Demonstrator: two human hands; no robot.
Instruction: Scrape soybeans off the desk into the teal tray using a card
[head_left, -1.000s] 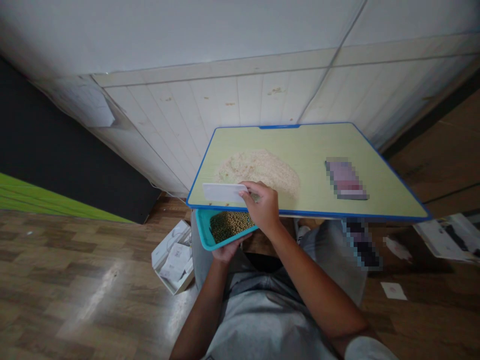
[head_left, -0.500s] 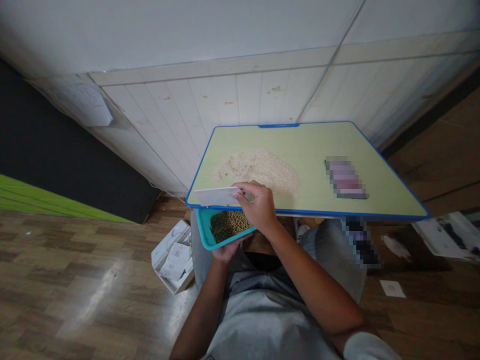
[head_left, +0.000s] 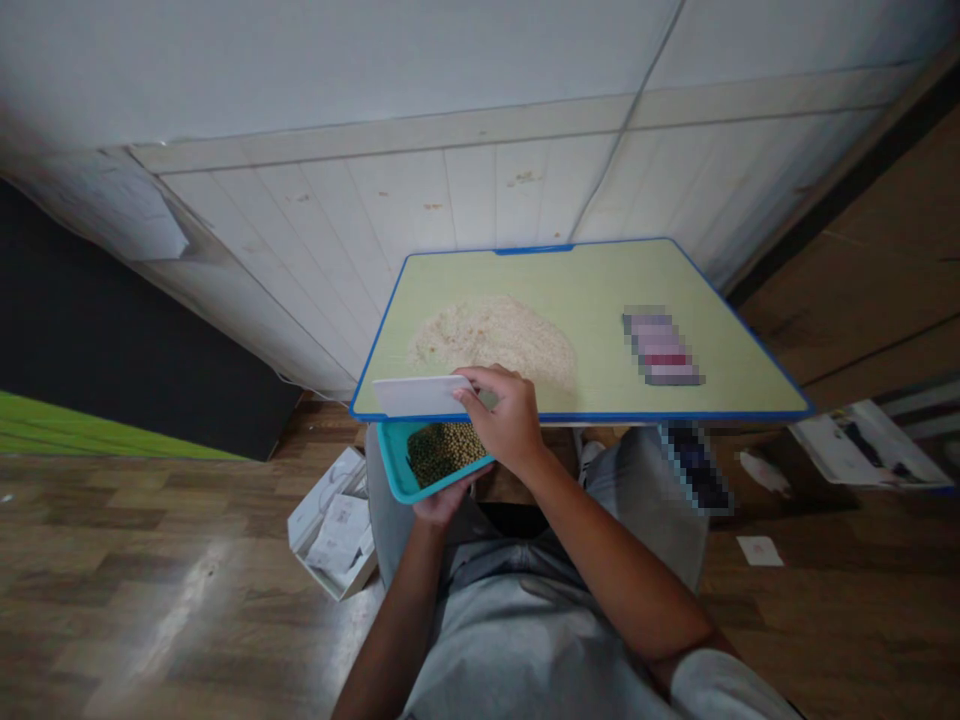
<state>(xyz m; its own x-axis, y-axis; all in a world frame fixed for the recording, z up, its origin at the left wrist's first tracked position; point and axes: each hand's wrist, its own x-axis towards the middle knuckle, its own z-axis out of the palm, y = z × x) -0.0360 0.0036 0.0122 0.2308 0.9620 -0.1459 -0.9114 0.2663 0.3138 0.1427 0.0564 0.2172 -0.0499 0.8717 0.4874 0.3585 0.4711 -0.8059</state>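
while the right hand [head_left: 501, 425] grip pinches a flat white rectangular card [head_left: 416, 396] at the near edge of the blue-rimmed green desk [head_left: 600, 280], the left hand [head_left: 439, 503] grip clasps a teal plastic bean tray [head_left: 390, 465] just below.

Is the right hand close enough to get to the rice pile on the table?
Probably yes. The right hand, holding a white card at the table edge, sits just in front of the rice pile, with nothing between them. The left hand holds a teal tray below.
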